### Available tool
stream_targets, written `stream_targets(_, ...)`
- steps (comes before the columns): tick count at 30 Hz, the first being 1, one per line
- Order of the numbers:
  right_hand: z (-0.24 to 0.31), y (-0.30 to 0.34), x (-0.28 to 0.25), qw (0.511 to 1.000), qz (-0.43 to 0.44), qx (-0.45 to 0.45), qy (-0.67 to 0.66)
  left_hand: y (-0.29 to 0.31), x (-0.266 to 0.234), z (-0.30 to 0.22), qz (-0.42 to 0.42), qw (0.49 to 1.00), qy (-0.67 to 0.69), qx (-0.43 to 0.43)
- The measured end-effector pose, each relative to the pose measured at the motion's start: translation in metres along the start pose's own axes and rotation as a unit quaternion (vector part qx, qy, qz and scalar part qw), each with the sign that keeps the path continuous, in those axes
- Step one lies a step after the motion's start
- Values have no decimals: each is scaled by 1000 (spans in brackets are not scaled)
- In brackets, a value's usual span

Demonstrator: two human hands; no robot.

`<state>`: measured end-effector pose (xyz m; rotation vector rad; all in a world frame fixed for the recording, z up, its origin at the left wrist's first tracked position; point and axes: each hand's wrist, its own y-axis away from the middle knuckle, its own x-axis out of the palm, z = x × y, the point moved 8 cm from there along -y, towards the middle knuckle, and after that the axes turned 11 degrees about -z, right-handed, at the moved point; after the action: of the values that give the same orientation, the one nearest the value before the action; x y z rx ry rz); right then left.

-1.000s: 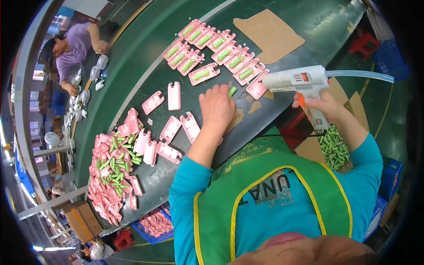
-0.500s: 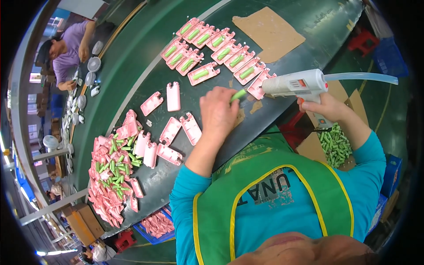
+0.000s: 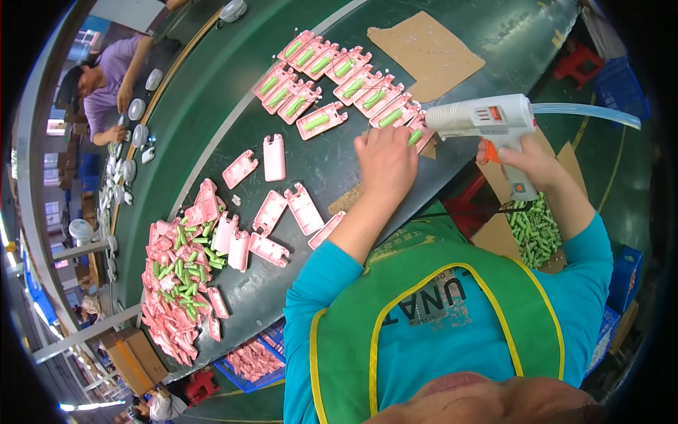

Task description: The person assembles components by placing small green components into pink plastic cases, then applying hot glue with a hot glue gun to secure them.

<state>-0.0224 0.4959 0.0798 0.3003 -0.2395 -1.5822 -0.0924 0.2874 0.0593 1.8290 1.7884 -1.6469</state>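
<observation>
My right hand (image 3: pixel 526 159) grips a white glue gun (image 3: pixel 477 116), its fingers around the handle by the orange trigger. The gun's nozzle end is over the nearest pink plastic shell (image 3: pixel 425 143), at the end of the row. A green cylindrical battery (image 3: pixel 415 137) lies at that shell, and my left hand (image 3: pixel 387 161) is closed at it, with its fingertips partly hidden. Beyond, several pink shells (image 3: pixel 357 86) with green batteries and thin wires sit in rows. Bare pink shells (image 3: pixel 304 210) lie left of my left forearm.
A heap of pink shells (image 3: pixel 166 311) and loose green batteries (image 3: pixel 185 275) covers the table's left end. Cardboard (image 3: pixel 427 53) lies at the far side. Right of me, a carton holds green batteries (image 3: pixel 535 230). A blue crate (image 3: pixel 247 381) stands below the table. A co-worker (image 3: pixel 113 78) sits across.
My left hand has moved right and carried the green battery to the end shell. The glue gun has shifted slightly right and up. Another pink shell shows beside my left forearm.
</observation>
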Motion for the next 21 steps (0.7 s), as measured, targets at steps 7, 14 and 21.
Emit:
stream_targets(7, 5, 6, 0, 999, 17, 11, 24, 1, 11, 8, 2, 999, -31, -23)
stream_targets(14, -9, 1, 5, 997, 31, 30, 61, 3, 15, 8, 28, 998, -28, -52)
stream_targets(21, -5, -3, 6, 997, 27, 18, 75, 4, 19, 10, 53, 995, 16, -85)
